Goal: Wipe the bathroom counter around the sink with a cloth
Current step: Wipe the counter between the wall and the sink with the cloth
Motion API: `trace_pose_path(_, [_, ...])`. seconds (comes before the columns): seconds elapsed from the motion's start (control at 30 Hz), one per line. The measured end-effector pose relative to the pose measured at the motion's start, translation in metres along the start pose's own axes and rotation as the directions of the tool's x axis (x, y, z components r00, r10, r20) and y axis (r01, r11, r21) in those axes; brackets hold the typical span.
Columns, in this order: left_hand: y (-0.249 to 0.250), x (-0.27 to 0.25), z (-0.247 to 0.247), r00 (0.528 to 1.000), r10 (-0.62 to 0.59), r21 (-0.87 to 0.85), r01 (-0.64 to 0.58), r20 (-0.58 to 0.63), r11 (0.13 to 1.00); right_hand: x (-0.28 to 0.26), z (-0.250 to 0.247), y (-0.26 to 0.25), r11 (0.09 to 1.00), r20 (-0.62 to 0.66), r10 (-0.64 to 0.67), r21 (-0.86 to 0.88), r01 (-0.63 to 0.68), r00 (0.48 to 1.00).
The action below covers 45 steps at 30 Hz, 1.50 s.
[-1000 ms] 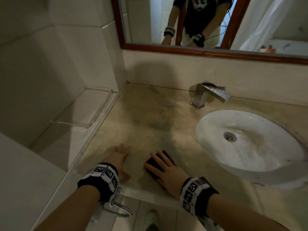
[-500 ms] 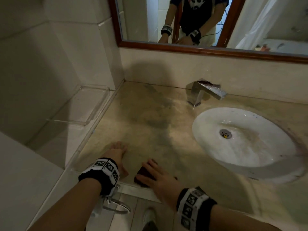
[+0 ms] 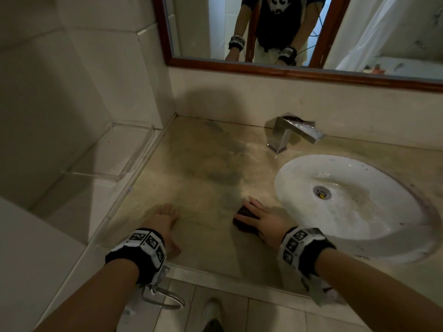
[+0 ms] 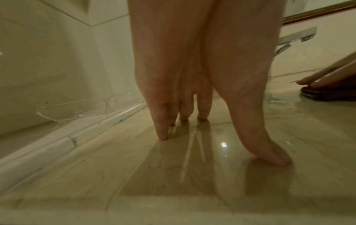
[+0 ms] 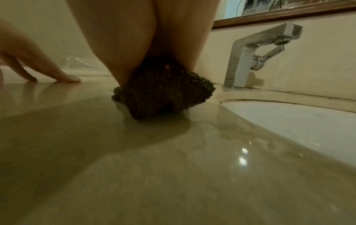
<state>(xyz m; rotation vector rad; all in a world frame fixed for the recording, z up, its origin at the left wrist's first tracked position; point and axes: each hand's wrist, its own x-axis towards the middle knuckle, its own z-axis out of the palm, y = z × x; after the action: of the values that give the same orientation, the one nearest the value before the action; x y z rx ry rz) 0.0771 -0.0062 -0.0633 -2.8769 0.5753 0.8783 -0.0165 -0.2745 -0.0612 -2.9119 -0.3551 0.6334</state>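
The wet desk holds a white sink with only a drain in it. The left hand leans on straight, spread fingers. The right hand presses flat fingers on the dark cloth, just beside the sink.

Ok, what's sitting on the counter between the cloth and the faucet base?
Nothing: only bare, wet-looking counter runs from the cloth under the right hand to the faucet. The right wrist view shows it best.
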Motion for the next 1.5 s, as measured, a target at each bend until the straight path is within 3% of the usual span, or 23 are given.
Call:
trace_pose_path(0.13, [0.003,0.002,-0.005,1.0,-0.002,0.019,0.002,-0.01,1.0,-0.004,-0.005,-0.029,0.99,-0.107,-0.028,0.137,0.042,0.994])
trace_pose_path(0.2, [0.001,0.007,-0.012,1.0,0.007,0.023,-0.007,-0.018,1.0,-0.003,0.003,-0.059,0.98,-0.13,-0.109,0.154,0.128,0.986])
trace_pose_path(0.27, [-0.001,0.011,-0.018,1.0,0.009,0.032,-0.009,-0.009,0.999,0.011,0.019,-0.086,0.962,-0.221,-0.244,0.063,0.264,0.944])
trace_pose_path(0.33, [-0.003,0.016,-0.022,1.0,-0.016,0.041,0.015,0.024,0.999,0.029,0.032,-0.101,0.943,-0.188,-0.313,0.053,0.328,0.931])
trace_pose_path(0.43, [-0.004,0.022,-0.023,0.999,-0.025,0.053,0.023,0.044,0.998,0.044,0.029,-0.097,0.968,-0.066,-0.228,0.096,0.234,0.971])
trace_pose_path(0.6, [-0.006,0.022,-0.016,1.0,-0.026,0.02,0.026,0.004,0.999,0.055,0.001,-0.04,0.995,-0.095,0.024,0.101,-0.015,0.995])
trace_pose_path(0.77, [-0.005,0.019,-0.023,0.999,-0.019,0.062,0.015,0.051,0.998,0.036,-0.02,0.019,0.958,-0.057,0.274,0.103,-0.267,0.96])
trace_pose_path(0.87, [-0.004,0.02,-0.024,0.997,-0.028,0.075,0.023,0.07,0.997,0.03,-0.03,0.022,0.912,-0.121,0.371,0.232,-0.337,0.921])
trace_pose_path(0.97, [-0.004,0.022,-0.022,0.996,-0.041,0.074,0.036,0.073,0.997,0.031,-0.036,-0.014,0.896,-0.225,0.329,0.382,-0.227,0.917])
trace_pose_path(1.03, [-0.004,0.022,-0.023,0.996,-0.042,0.076,0.037,0.073,0.996,0.037,-0.036,-0.054,0.927,-0.228,0.156,0.369,-0.063,0.961])
trace_pose_path(1.1, [-0.003,0.022,-0.024,0.996,-0.041,0.077,0.035,0.083,0.996,0.048,-0.029,-0.094,0.97,-0.143,-0.008,0.241,0.043,0.99])
trace_pose_path(1.17, [-0.004,0.025,-0.027,0.994,-0.029,0.06,0.023,0.107,0.998,0.058,-0.019,-0.119,0.978,-0.014,-0.047,0.201,0.049,0.999])
trace_pose_path(1.23, [-0.004,0.026,-0.03,0.992,-0.031,0.046,0.026,0.123,0.999,0.068,-0.009,-0.126,0.981,0.023,-0.073,0.181,0.068,0.997])
trace_pose_path(1.33, [-0.006,0.027,-0.026,0.995,-0.026,0.042,0.022,0.097,0.999,0.08,-0.004,-0.113,0.985,-0.007,-0.044,0.165,0.044,0.999])
trace_pose_path(1.5, [-0.012,0.026,-0.018,0.999,-0.019,-0.013,0.02,0.043,1.0,0.088,-0.013,-0.052,0.951,-0.027,0.228,0.221,-0.216,0.973])
